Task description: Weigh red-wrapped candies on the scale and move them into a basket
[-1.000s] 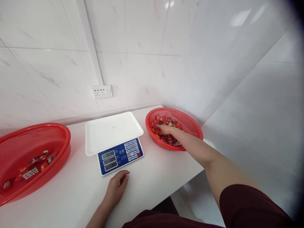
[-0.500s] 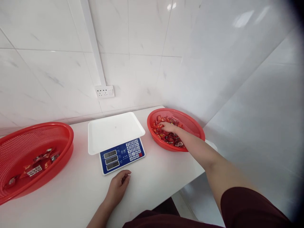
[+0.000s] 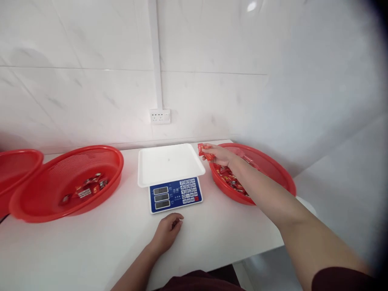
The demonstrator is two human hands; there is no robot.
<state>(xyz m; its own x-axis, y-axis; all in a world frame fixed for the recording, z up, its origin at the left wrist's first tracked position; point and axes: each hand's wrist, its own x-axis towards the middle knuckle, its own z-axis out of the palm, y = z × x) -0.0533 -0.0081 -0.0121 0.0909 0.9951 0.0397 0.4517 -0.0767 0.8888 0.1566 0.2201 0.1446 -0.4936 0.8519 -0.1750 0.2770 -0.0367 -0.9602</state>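
Red packets [image 3: 200, 149] pinched in right fingers [image 3: 210, 151], arm [image 3: 263, 192] outstretched

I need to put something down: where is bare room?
Free: the table between middle basket and left hand, and between left hand and right basket; the white tray. Crowded: by the tray's right edge, where the right hand holds red packets; far left, a third basket by the middle one.

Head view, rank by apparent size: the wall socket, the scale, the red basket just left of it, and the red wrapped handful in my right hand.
1. Red basket
2. Scale
3. Wall socket and red wrapped handful: too alike to rank; your right hand partly covers the handful.
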